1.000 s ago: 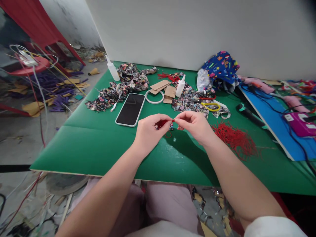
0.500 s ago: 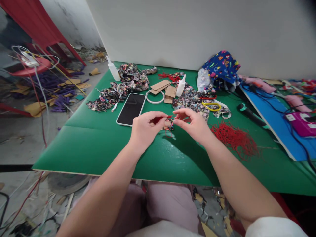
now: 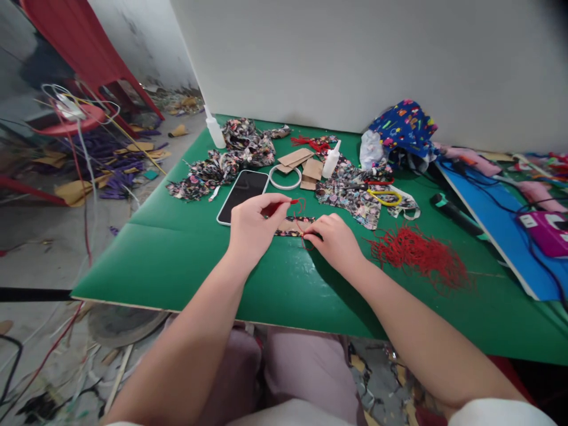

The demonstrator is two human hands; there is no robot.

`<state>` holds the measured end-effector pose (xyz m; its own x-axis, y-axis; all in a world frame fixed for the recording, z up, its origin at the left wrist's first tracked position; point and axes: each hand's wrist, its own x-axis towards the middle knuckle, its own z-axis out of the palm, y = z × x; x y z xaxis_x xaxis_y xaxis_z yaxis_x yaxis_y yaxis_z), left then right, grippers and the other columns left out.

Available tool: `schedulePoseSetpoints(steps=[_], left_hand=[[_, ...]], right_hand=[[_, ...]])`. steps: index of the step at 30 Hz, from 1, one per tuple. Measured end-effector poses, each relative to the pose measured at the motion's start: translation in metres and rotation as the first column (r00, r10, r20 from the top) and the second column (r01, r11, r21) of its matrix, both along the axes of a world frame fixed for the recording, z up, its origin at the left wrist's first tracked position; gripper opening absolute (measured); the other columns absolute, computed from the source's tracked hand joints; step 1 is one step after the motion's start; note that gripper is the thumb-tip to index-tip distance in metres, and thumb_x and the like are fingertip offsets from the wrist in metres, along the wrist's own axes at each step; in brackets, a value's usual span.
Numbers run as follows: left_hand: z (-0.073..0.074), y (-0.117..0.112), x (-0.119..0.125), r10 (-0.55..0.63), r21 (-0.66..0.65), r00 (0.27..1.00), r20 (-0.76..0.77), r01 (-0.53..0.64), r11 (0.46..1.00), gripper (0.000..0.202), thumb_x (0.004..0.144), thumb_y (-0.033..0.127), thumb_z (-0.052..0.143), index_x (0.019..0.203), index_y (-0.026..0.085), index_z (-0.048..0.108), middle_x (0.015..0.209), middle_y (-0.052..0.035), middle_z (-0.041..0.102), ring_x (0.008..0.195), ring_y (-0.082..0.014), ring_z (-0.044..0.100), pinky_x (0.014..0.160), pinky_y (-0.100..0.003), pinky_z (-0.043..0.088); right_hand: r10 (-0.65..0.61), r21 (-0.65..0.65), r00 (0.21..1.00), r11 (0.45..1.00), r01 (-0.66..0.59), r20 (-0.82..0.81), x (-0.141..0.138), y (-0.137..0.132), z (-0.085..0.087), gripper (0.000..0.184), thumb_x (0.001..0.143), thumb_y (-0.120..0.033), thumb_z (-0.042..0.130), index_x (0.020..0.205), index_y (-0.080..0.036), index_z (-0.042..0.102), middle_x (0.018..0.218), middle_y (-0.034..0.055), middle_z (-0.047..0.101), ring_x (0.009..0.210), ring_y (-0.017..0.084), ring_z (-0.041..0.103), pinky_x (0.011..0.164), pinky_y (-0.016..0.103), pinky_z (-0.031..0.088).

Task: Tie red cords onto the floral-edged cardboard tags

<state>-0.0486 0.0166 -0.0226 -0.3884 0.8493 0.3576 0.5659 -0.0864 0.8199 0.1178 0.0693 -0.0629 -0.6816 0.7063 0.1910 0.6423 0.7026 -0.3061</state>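
Observation:
My left hand [image 3: 251, 226] is closed in a pinch on a thin red cord [image 3: 298, 208] above the green table [image 3: 186, 260]. The cord loops from my fingertips down to my right hand [image 3: 335, 241]. My right hand is closed and rests on the table, pressing the cord's lower end against a small strip of patterned fabric [image 3: 290, 232] that lies between the two hands. A black phone [image 3: 242, 189] lies face up just beyond my left hand.
A pile of red cords [image 3: 419, 254] lies right of my right hand. Farther back are patterned fabric scraps [image 3: 222, 165], a white ring [image 3: 284, 176], cardboard pieces [image 3: 302, 163], two glue bottles [image 3: 332, 160], scissors [image 3: 377, 188] and a blue printed cloth [image 3: 402, 127]. A blue board [image 3: 488, 219] with cables sits at right.
My right hand has dropped from in front of my left hand down onto the table, onto the fabric strip. The red cord now stretches between both hands. The view has shifted slightly.

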Motion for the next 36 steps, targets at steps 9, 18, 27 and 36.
schedulePoseSetpoints(steps=[9, 18, 27, 36], left_hand=[[-0.001, 0.0, 0.0, -0.018, -0.008, 1.0, -0.002, 0.018, 1.0, 0.014, 0.075, 0.024, 0.06, 0.082, 0.02, 0.071, 0.074, 0.0021, 0.071, 0.062, -0.0082, 0.062, 0.06, -0.017, 0.048], [-0.001, 0.0, 0.001, -0.021, -0.013, 1.0, -0.018, 0.021, 1.0, 0.016, 0.076, 0.026, 0.058, 0.081, 0.02, 0.071, 0.075, 0.0011, 0.071, 0.062, -0.0095, 0.061, 0.06, -0.019, 0.049], [-0.005, 0.001, 0.001, -0.049, -0.002, 0.999, -0.007, 0.049, 0.999, 0.016, 0.076, 0.026, 0.058, 0.083, 0.019, 0.071, 0.08, 0.0002, 0.072, 0.067, -0.0102, 0.064, 0.065, -0.02, 0.05], [-0.003, 0.001, 0.001, -0.053, 0.0, 0.998, -0.025, 0.053, 0.999, 0.016, 0.077, 0.024, 0.057, 0.083, 0.019, 0.07, 0.081, 0.0, 0.072, 0.069, -0.0102, 0.064, 0.067, -0.021, 0.05]], right_hand=[[-0.037, -0.111, 0.991, 0.994, 0.023, -0.131, 0.003, 0.005, 0.009, 0.01, 0.084, -0.02, 0.052, 0.075, -0.018, 0.057, 0.078, 0.0035, 0.061, 0.078, 0.017, 0.05, 0.073, 0.029, 0.038], [0.004, -0.113, 0.999, 0.994, -0.008, -0.032, 0.002, 0.002, 0.002, 0.01, 0.078, -0.029, 0.063, 0.085, -0.023, 0.068, 0.085, 0.0039, 0.061, 0.085, 0.019, 0.05, 0.073, 0.03, 0.039], [0.055, 0.015, 0.998, 0.998, -0.055, 0.041, -0.005, 0.0, -0.001, 0.016, 0.087, -0.025, 0.05, 0.08, -0.016, 0.062, 0.084, 0.0064, 0.06, 0.082, 0.019, 0.05, 0.075, 0.03, 0.039], [0.056, 0.085, 0.998, 0.995, -0.056, 0.0, 0.005, 0.002, 0.007, 0.022, 0.088, -0.026, 0.046, 0.088, -0.017, 0.065, 0.087, 0.0074, 0.063, 0.085, 0.02, 0.05, 0.076, 0.032, 0.041]])
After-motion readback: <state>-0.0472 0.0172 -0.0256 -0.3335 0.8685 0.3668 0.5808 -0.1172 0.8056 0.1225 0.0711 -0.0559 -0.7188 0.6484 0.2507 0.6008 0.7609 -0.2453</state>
